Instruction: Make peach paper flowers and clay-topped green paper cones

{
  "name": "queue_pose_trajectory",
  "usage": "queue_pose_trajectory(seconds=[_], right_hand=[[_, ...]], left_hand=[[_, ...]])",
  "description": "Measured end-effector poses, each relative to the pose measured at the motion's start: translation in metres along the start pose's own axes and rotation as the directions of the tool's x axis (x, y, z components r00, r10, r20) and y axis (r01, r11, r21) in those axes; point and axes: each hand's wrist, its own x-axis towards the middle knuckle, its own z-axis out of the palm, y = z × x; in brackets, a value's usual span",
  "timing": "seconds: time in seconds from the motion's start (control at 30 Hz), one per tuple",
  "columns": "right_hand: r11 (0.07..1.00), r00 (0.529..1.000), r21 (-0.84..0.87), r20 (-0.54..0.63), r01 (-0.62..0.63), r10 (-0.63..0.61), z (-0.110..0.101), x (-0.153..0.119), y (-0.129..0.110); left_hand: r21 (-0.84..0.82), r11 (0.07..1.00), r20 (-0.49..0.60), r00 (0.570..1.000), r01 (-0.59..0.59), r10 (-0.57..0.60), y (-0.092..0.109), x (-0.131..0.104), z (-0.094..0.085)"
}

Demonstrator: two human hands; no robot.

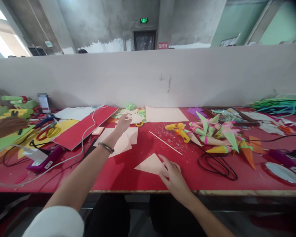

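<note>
My left hand (124, 123) reaches to the back of the table, fingers apart over pale paper scraps (136, 116), with no held thing visible in it. A yellow scissor handle (139, 124) lies just right of it. Below that forearm are several cut pieces of peach paper (122, 144). My right hand (172, 174) is near the front edge, thumb and forefinger spread on either side of the right end of a pointed peach paper piece (148, 164). That piece lies flat on the red tabletop. A thin pale stick (165, 143) rests beyond the right hand.
A yellow glue gun (179, 130) lies beside a heap of paper-and-foam cones (214, 133), its black cord (218, 168) coiled in front. Purple power strips (45, 159) sit on both sides. Another person's hand (8, 126) is at far left. A white partition (148, 79) stands behind.
</note>
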Motion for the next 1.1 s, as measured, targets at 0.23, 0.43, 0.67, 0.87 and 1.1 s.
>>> queue_pose_trajectory(seconds=[0.23,0.43,0.67,0.87,1.1], right_hand=[[0.999,0.994,0.021,0.102,0.044,-0.046,-0.024,0.012,-0.004],[0.973,0.939,0.071,0.252,0.221,-0.232,-0.037,0.020,0.005],[0.917,0.908,-0.169,0.289,0.361,-0.304,-0.051,-0.005,0.002],[0.934,0.908,-0.109,0.298,0.339,-0.295,-0.049,-0.019,0.008],[0.972,0.935,-0.006,0.277,0.233,-0.223,-0.046,-0.012,0.003]], left_hand=[[0.124,0.593,0.803,0.432,-0.796,0.411,0.004,-0.133,-0.010],[0.307,0.391,0.851,0.435,-0.867,0.294,-0.031,-0.186,0.009],[0.480,0.315,0.751,0.569,-0.819,0.335,-0.036,-0.205,0.023],[0.494,0.365,0.719,0.606,-0.790,0.339,-0.032,-0.206,0.018],[0.445,0.622,0.530,0.749,-0.644,0.397,-0.049,-0.202,0.012]])
